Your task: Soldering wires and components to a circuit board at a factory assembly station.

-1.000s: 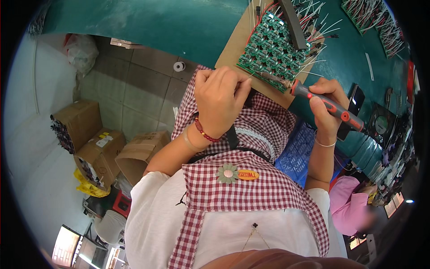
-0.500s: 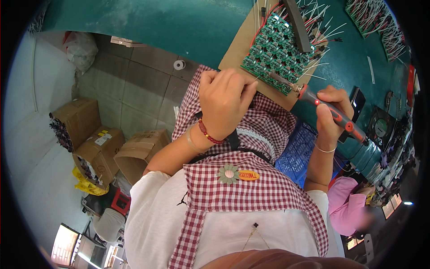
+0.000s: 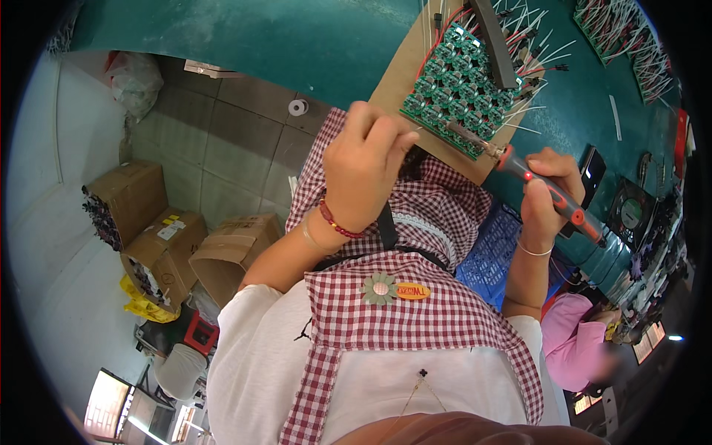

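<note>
A panel of small green circuit boards (image 3: 457, 87) lies on a tilted brown board (image 3: 400, 80) at the edge of a green-topped bench (image 3: 297, 37). My right hand (image 3: 549, 196) grips a red-and-black soldering iron (image 3: 552, 194); its metal tip (image 3: 463, 133) rests on the lower part of the green panel. My left hand (image 3: 366, 165) is closed, pinching a thin strand of solder wire (image 3: 417, 129) that points at the panel's lower left edge. Thin wires (image 3: 534, 44) stick out from the boards on the right.
A dark bar (image 3: 495, 43) lies across the panel's top. Several open cardboard boxes (image 3: 159, 237) stand on the tiled floor to my left. A blue crate (image 3: 489, 256) sits under the bench. A person in pink (image 3: 575, 345) is at lower right. More wired boards (image 3: 623, 37) lie further along the bench.
The iron's tip has slid left and down onto the panel's lower boards. My left hand has moved slightly with the solder wire toward the panel's edge.
</note>
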The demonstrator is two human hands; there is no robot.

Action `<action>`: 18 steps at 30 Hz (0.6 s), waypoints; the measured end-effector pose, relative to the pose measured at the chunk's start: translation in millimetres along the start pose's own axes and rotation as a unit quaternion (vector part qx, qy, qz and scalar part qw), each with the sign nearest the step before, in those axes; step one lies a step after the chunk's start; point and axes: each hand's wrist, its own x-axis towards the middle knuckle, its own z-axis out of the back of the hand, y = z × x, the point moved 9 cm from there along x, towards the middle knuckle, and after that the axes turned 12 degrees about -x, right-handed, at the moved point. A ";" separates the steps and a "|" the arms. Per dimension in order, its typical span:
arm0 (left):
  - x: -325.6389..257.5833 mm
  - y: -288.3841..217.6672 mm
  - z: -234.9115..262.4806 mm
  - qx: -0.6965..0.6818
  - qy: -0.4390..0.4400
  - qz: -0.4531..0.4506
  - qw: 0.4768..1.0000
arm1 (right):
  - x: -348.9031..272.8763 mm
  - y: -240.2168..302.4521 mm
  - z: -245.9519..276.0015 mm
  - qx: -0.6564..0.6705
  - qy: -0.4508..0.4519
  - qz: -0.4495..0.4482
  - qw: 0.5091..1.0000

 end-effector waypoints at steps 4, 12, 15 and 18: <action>-0.4 2.6 6.7 -0.009 -0.023 -0.012 1.000 | 0.6 0.2 -5.2 0.000 0.007 -0.001 1.000; 1.7 2.2 4.1 -0.008 -0.032 -0.043 0.999 | 4.4 -2.9 -21.3 -0.018 0.038 0.000 0.999; 3.6 1.5 4.2 0.010 -0.037 -0.058 0.998 | 5.7 -3.2 -24.2 -0.027 0.049 0.011 0.998; 4.3 1.7 3.6 0.021 -0.039 -0.058 0.997 | 6.0 -2.8 -26.6 -0.048 0.054 0.016 0.997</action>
